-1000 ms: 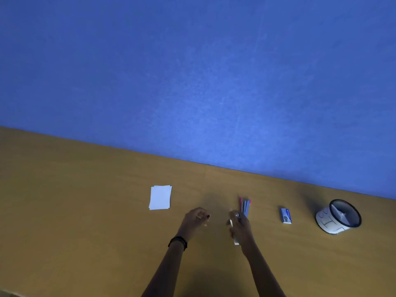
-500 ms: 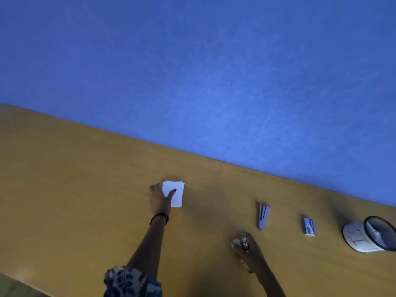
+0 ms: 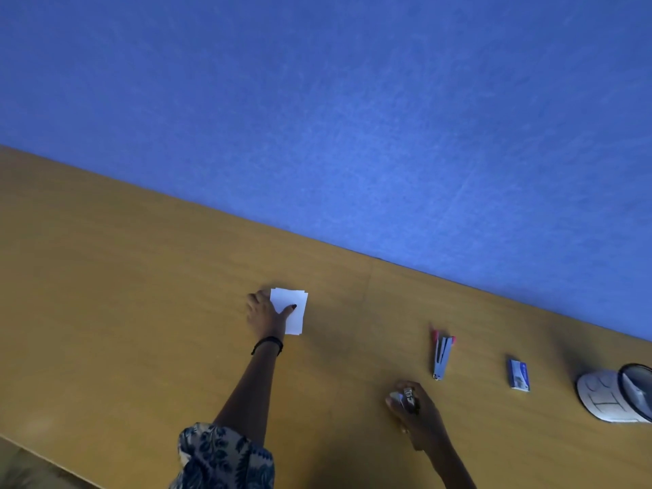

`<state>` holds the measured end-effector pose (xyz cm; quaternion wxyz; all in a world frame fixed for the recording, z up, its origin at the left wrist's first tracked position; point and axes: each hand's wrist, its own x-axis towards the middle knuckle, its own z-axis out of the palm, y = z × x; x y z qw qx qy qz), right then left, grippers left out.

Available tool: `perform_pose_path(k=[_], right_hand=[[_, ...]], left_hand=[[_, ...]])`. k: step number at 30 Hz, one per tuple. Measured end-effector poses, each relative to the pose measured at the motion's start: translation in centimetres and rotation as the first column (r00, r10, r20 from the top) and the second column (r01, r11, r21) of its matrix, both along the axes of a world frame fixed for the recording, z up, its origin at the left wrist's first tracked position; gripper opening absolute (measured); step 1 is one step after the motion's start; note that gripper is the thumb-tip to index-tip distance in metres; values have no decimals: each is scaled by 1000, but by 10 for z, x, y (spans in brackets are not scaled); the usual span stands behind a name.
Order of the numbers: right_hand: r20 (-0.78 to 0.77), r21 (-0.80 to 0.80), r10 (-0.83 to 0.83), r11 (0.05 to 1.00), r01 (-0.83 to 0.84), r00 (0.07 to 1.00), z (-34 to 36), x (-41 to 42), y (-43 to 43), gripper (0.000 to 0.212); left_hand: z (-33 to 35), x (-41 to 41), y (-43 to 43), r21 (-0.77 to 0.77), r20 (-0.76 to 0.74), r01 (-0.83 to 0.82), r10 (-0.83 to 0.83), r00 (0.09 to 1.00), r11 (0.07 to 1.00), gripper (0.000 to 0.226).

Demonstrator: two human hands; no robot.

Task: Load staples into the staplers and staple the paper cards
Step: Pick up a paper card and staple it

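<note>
Pinching the paper cards [image 3: 299,321] in the left hand [image 3: 264,314] while the right hand [image 3: 421,421] grips one stapler [image 3: 408,397], the person has apparently stapled nothing yet; a second stapler [image 3: 441,356] lies untouched.

On table [image 3: 141,312], paper cards [image 3: 291,308] left, stapler [image 3: 441,354] right of them, staple box [image 3: 518,375] further right, tub [image 3: 607,397] rightmost

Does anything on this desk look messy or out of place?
Only small things: the card stack held by the left hand is fanned, edges uneven, and the spare stapler lies splayed open. Nothing looks spilled or broken.
</note>
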<state>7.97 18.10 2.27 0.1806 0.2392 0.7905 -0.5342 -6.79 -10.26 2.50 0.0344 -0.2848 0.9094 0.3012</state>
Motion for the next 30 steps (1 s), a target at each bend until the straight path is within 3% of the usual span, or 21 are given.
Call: perform_pose_path(k=[7,13,16,19,23,27,30], right_hand=[[1,16,17,1000,-17,1000,-1,1,1,29],[38,13,38,999,-39,999,5,-1,2,30],[39,0,19,1000,-19,999,6,-1,2,28],[15,-36,1,999,0,1000,6,1,2,28],[6,-45,-9,999,9,1000,9,0,2,39],[-28,-37,-69,997,68,997,20,-10,0,43],[-36,-56,-96,994,94,995,37,-24,-2,32]], left_hand=[[1,4,4,15,-56,-1,2,998,1000,67],[9,7,6,141,-244,1,34,969,990,23],[21,5,3,223,-321,6,67,945,975,12],[31,2,2,326,-368,23,104,924,945,12],[46,0,10,430,-394,79,108,913,900,30],[64,3,32,455,-398,225,-29,917,862,28],[77,13,54,503,-381,365,-177,907,783,25]])
